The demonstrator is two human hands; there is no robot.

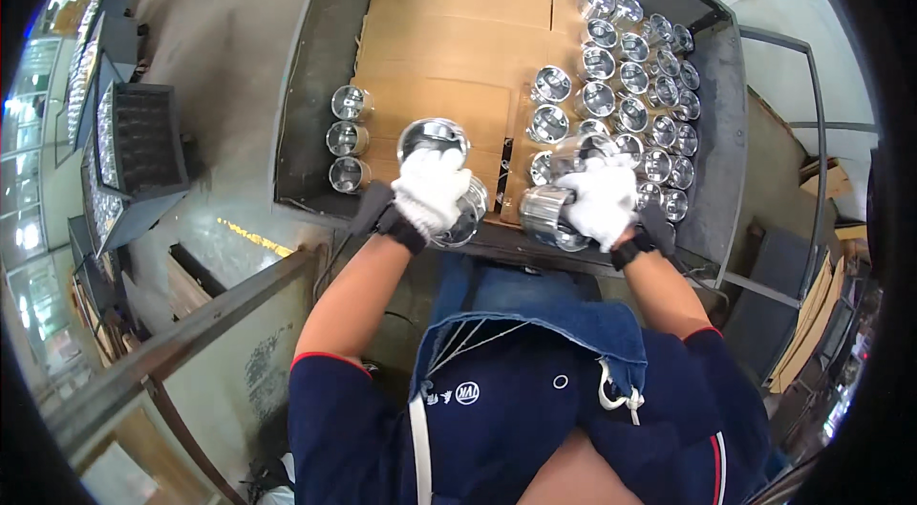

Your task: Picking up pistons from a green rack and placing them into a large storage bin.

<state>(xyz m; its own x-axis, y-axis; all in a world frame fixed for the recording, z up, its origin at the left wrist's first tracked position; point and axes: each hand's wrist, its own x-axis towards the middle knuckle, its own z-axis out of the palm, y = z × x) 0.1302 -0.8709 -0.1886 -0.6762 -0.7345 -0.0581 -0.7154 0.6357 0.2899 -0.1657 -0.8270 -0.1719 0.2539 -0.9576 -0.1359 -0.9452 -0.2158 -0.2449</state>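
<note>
White-gloved left hand [430,188] and right hand [604,203] curl half-closed around silvery cylinders [545,215].

- Silver cups [546,214] in the hands: glossy, smooth and mirror-bright, apparently metal.
- Packed cups [632,113] on the right, and 3 cups [348,174] on the left: the same polished shine, with sharp reflections.
- Left glove [427,190] and right glove [604,204]: white, matt cloth, soft-looking.
- Cardboard [439,37]: brown paper board, matt, creased.
- Bin [320,46]: dark, dull and scuffed, metal by its look.
- Bib [592,325]: blue denim-like cloth.
- Shirt [349,409]: navy fabric, matt.
- Floor [220,27]: grey, smooth.
</note>
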